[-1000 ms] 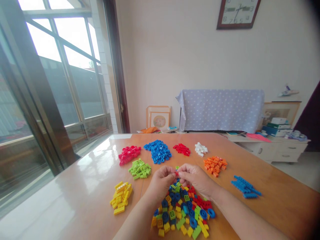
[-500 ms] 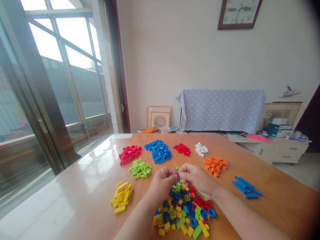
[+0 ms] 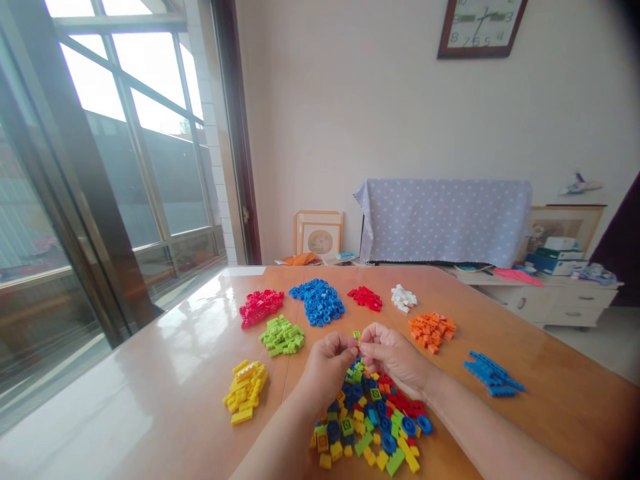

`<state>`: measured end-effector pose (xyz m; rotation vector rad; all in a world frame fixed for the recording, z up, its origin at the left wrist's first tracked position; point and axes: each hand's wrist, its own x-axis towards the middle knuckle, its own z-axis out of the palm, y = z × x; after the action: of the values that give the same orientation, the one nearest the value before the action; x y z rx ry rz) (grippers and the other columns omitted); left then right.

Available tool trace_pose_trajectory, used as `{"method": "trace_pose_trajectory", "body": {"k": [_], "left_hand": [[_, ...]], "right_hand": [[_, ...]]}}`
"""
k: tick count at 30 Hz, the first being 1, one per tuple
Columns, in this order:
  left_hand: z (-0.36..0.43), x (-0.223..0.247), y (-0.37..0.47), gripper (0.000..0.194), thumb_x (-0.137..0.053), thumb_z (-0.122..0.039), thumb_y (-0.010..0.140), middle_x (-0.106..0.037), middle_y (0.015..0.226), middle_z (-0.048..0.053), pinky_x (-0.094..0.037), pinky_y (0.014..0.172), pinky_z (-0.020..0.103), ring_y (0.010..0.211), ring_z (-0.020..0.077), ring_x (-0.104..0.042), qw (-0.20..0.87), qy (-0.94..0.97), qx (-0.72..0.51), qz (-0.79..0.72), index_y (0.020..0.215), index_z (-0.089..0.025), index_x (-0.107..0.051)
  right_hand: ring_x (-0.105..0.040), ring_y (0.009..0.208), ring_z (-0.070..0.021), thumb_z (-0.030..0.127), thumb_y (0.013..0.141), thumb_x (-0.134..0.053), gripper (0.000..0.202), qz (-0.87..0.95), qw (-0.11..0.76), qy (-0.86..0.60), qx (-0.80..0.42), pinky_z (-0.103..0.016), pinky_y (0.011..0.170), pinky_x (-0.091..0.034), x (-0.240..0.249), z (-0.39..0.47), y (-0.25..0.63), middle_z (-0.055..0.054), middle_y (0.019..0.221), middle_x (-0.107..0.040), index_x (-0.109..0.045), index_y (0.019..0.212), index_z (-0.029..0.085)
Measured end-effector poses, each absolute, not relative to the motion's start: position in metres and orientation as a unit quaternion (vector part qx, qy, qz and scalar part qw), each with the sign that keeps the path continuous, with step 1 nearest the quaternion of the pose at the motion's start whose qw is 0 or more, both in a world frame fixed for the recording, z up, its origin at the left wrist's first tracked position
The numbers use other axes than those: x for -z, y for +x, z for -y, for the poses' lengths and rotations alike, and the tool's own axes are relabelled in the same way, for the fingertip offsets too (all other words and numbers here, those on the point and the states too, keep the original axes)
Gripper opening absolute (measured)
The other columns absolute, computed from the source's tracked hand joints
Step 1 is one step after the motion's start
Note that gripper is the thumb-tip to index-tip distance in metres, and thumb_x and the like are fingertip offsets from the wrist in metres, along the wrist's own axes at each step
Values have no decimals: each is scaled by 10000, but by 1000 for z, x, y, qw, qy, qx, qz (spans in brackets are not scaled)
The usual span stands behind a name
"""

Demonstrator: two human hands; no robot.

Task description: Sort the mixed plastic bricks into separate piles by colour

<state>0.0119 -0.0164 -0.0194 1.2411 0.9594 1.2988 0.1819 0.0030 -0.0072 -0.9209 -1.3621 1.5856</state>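
Over the far end of a mixed heap of toy building bricks (image 3: 370,427), my two hands meet at the fingertips. My left hand (image 3: 330,363) is closed in a pinch, and my right hand (image 3: 395,357) pinches from the other side. A small red brick (image 3: 358,347) shows between their fingertips, mostly covered. Just beyond the fingers is a lime-green brick (image 3: 357,335). The heap below mixes yellow, green, red, orange and blue pieces, some of them round blue ones (image 3: 409,427).
Sorted piles lie around: yellow (image 3: 245,393), lime green (image 3: 281,335), crimson (image 3: 261,308), blue (image 3: 319,301), red (image 3: 365,298), white (image 3: 403,298), orange (image 3: 432,332) and long blue bricks (image 3: 493,375). They rest on a glossy wooden table (image 3: 165,400). A drawer cabinet (image 3: 575,303) stands behind.
The hands keep almost the same pinch at the same spot, with only slight finger movement. The whole view has shifted a little.
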Motion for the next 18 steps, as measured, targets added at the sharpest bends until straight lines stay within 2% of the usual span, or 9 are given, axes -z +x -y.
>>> {"method": "trace_pose_trajectory", "body": {"k": [6, 10, 14, 18], "left_hand": [[14, 18, 13, 275, -764, -380, 731, -651, 754, 42, -408, 678, 252, 714, 145, -549, 520, 518, -560, -384, 808, -134, -667], [14, 16, 9, 323, -781, -408, 717, -652, 777, 36, -418, 697, 250, 719, 136, -554, 543, 466, -581, -388, 858, -140, -670], [15, 14, 8, 361, -812, -425, 676, -635, 746, 21, -397, 663, 238, 673, 119, -529, 564, 446, -583, -379, 846, -142, -668], [14, 15, 10, 361, -829, -410, 655, -618, 720, 11, -382, 649, 232, 654, 107, -508, 573, 438, -583, -375, 826, -139, -661]], "right_hand": [[-548, 637, -85, 316, 745, -757, 274, 500, 434, -362, -656, -203, 580, -426, 4, -1, 180, 41, 739, -595, -559, 897, 203], [-593, 704, -104, 316, 756, -753, 259, 506, 434, -357, -654, -233, 668, -484, -2, 1, 175, 13, 794, -616, -585, 913, 198], [-622, 752, -138, 341, 746, -757, 280, 544, 426, -382, -614, -276, 704, -514, -1, 2, 172, -4, 825, -642, -605, 932, 198], [-625, 722, -155, 421, 790, -706, 281, 593, 416, -406, -557, -303, 680, -526, 6, -1, 172, -10, 781, -659, -615, 924, 191]]}}
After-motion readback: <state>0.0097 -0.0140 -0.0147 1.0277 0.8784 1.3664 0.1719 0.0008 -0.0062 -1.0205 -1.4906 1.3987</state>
